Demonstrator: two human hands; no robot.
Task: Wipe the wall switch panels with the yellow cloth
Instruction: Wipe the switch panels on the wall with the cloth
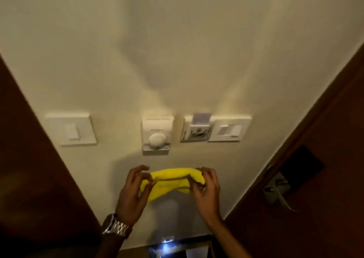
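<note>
A yellow cloth (171, 181) is bunched between both hands, just below the row of panels on a cream wall. My left hand (134, 194), with a metal watch on its wrist, pinches the cloth's left end. My right hand (206, 188) grips its right end. Above them hang a white switch panel (71, 129) at left, a thermostat with a round dial (156, 135) in the middle, a key-card holder (197, 129) and another white switch panel (228, 128) at right. Neither hand touches any panel.
A dark wooden door (315, 169) with a metal lever handle (279, 192) stands at the right. Dark wood panelling (29, 179) closes the left side. A glossy dark surface (177, 248) reflecting a light lies below my hands.
</note>
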